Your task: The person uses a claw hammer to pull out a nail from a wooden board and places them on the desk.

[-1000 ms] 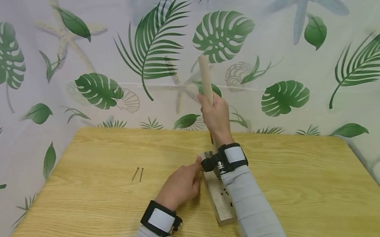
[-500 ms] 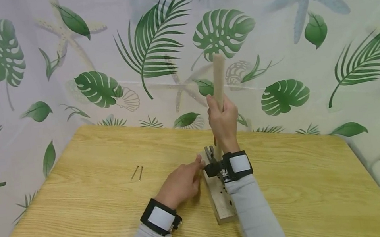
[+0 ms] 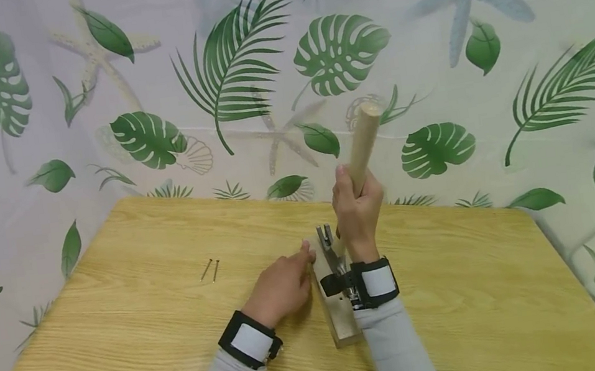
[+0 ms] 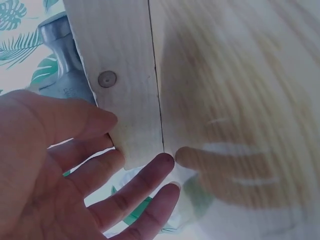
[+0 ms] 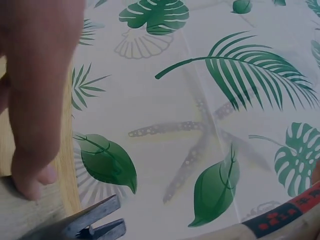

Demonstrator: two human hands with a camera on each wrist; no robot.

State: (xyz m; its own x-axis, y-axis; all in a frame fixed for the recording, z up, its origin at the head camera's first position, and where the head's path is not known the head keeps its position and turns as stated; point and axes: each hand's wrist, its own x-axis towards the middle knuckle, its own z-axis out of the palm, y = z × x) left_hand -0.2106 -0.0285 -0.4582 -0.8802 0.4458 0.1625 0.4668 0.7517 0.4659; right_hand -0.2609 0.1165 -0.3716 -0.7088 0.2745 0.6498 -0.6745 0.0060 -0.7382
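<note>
Head view: right hand (image 3: 359, 212) grips hammer (image 3: 360, 146), handle tilted up-right; open left hand (image 3: 282, 286) steadies wood block (image 3: 341, 324) running away, claw (image 3: 329, 247) on it.

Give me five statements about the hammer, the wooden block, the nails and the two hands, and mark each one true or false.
1. The right hand grips the hammer's wooden handle. True.
2. The hammer's claw lies flat on the table, away from the wooden block. False: the metal head is over the block's far end, claw pointing away from the person.
3. The left hand rests against the block's left side with its fingers straight. True.
4. Two loose nails lie on the table to the left of the hands. True.
5. The left hand pinches one of those nails. False: both nails lie apart from it, untouched.
</note>
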